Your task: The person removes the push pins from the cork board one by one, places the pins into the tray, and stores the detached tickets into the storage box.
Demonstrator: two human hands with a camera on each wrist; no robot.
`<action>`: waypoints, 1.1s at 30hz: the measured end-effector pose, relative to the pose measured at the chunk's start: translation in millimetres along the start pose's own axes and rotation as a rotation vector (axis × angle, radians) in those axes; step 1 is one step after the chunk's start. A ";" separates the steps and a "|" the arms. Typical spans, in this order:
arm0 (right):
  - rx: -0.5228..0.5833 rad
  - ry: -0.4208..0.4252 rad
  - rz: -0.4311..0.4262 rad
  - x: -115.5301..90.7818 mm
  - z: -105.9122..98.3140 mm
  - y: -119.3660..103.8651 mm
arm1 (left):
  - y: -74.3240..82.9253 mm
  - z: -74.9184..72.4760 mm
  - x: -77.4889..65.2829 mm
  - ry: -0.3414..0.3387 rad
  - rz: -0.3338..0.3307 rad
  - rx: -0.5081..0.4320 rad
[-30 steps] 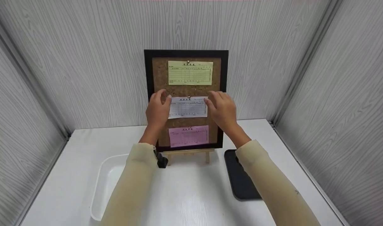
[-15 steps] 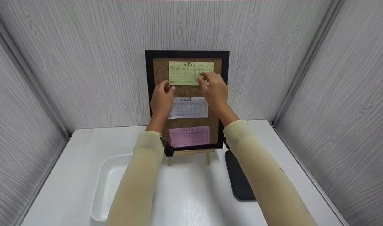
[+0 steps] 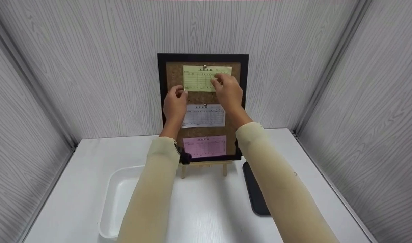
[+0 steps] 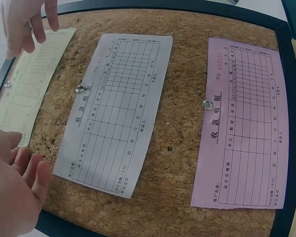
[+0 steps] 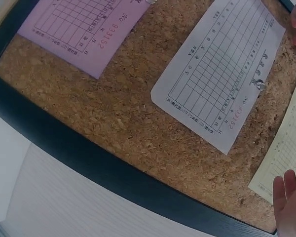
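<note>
A yellow receipt slip (image 3: 195, 79) hangs from a clear pushpin (image 3: 205, 66) at the top of a black-framed corkboard (image 3: 203, 56). My left hand (image 3: 175, 104) is at the slip's lower left corner, thumb and fingertips right at the paper edge. Over the slip's right part lies my right hand (image 3: 230, 92), covering its lower right corner. In the right wrist view, the right hand (image 5: 291, 205) shows straight fingers in front of the yellow paper. Below, a white receipt slip (image 4: 113, 113) and a pink one (image 4: 244, 123) are each held by a pushpin.
The corkboard stands on a small wooden easel (image 3: 206, 163) against the grey wood-grain back wall (image 3: 108, 67). On the white table (image 3: 199, 209), a white tray (image 3: 106, 202) lies at the left and a black tray (image 3: 254, 192) at the right, each partly behind a sleeve.
Both hands have risen from beside the white slip to the yellow one. The right hand has also moved left, over the yellow slip's right side. The slips stay pinned.
</note>
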State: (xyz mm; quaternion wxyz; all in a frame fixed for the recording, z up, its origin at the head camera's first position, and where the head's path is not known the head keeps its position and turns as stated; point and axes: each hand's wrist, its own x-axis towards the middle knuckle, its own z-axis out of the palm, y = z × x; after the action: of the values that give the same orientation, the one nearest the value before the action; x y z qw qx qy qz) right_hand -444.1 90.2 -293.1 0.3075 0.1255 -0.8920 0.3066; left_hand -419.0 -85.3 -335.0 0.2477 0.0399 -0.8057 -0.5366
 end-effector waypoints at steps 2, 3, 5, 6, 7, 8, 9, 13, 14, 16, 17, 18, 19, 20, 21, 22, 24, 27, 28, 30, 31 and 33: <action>0.008 0.003 -0.008 3.1 3.2 -0.2 | -0.1 -0.4 0.7 0.008 -0.009 -0.023; 0.009 0.004 -0.016 4.7 4.9 -0.6 | 0.1 -0.5 1.0 0.012 -0.013 -0.033; 0.017 0.010 -0.030 7.4 7.6 -1.1 | 0.2 -0.1 1.5 0.013 -0.019 -0.048; 0.021 0.011 -0.031 8.4 8.8 -1.2 | 0.4 0.3 1.5 0.009 -0.019 -0.053; 0.026 0.013 -0.031 9.2 9.9 -1.3 | 0.7 1.0 1.4 0.003 -0.019 -0.056; 0.031 0.012 -0.029 9.9 10.9 -1.4 | 1.2 1.8 1.5 -0.005 -0.017 -0.051; 0.033 0.010 -0.025 10.4 11.3 -1.4 | 1.7 2.7 1.5 -0.014 -0.016 -0.048; 0.043 0.008 -0.005 14.0 10.7 -3.4 | 5.2 5.7 1.9 -0.020 -0.007 -0.028; 0.049 0.009 -0.002 15.7 10.5 -4.9 | 6.0 5.8 2.5 -0.014 -0.006 -0.023; 0.054 0.010 0.014 20.2 10.1 -8.7 | 8.1 5.1 3.7 -0.001 -0.010 -0.018; 0.053 0.012 0.022 22.9 10.1 -10.7 | 9.2 4.6 4.3 0.001 -0.012 -0.016; 0.058 0.016 0.029 25.7 10.0 -13.0 | 10.4 3.9 4.9 0.002 -0.015 -0.013; 0.062 0.019 0.039 28.1 9.7 -15.1 | 11.4 3.4 5.5 0.001 -0.018 -0.009; 0.064 0.024 0.049 30.6 9.7 -16.9 | 12.4 2.9 5.7 -0.002 -0.018 -0.007; 0.065 0.028 0.060 32.9 9.6 -18.4 | 13.6 2.6 5.8 -0.005 -0.019 -0.003; 0.069 0.034 0.074 35.2 9.8 -19.6 | 14.8 2.3 5.8 -0.009 -0.020 -0.001; 0.078 0.041 0.103 38.4 10.2 -20.6 | 16.4 2.5 6.1 -0.018 -0.024 0.010; 0.078 0.037 0.142 41.0 12.3 -19.4 | 18.2 2.9 6.0 -0.019 -0.031 0.023; 0.080 0.033 0.152 41.5 13.1 -18.7 | 18.5 2.9 6.1 -0.019 -0.033 0.024; 0.088 0.027 0.166 41.8 14.8 -17.3 | 18.8 2.8 6.4 -0.015 -0.034 0.032; 0.096 0.024 0.173 42.0 15.6 -16.9 | 18.8 2.5 6.5 -0.014 -0.035 0.034; 0.116 0.020 0.189 42.0 17.1 -16.3 | 18.5 1.9 7.2 -0.016 -0.034 0.034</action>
State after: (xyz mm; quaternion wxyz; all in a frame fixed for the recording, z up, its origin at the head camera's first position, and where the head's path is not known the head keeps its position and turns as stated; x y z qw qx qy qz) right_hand -478.2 65.3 -269.8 0.2785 0.0553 -0.8774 0.3866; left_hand -422.3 -78.3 -316.7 0.2316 0.0534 -0.8158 -0.5273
